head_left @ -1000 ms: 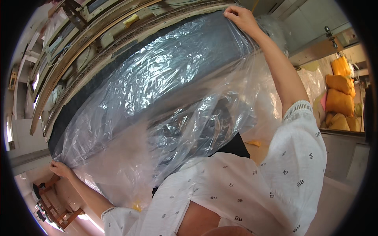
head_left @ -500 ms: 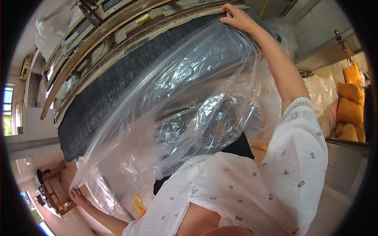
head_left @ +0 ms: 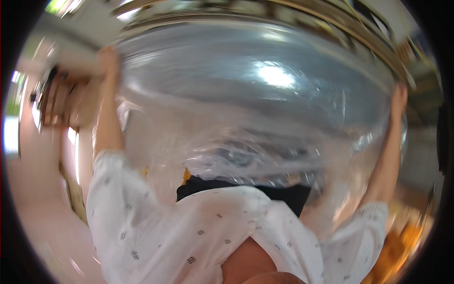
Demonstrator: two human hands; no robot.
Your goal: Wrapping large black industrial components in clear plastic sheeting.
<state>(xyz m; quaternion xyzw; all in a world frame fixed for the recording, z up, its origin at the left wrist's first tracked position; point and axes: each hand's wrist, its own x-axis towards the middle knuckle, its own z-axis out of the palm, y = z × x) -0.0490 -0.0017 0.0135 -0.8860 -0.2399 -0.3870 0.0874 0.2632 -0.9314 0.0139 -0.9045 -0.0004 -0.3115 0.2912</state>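
Note:
A wide clear plastic sheet [head_left: 227, 109] is stretched taut between my two raised arms, with a bright glare on its upper part. My left hand [head_left: 109, 59] is closed on the sheet's left end, and my right hand [head_left: 399, 97] grips its right end. Motion smears the fingers of both. Through the plastic a dark grey surface shows dimly across the far side. Nearer my body the sheet hangs in crumpled folds, in front of my black garment [head_left: 283, 191].
Long wooden rails [head_left: 331, 19] run along the far side behind the sheet. A brown wooden stool-like frame [head_left: 54, 102] stands off to the left. Orange-yellow bundles [head_left: 395, 251] lie at the lower right. Window light comes in at the left.
My left hand has risen from the lower left to the far left corner. The right has moved outward and nearer. The sheet, slanted and wrinkled before, now spans flatter over the dark surface.

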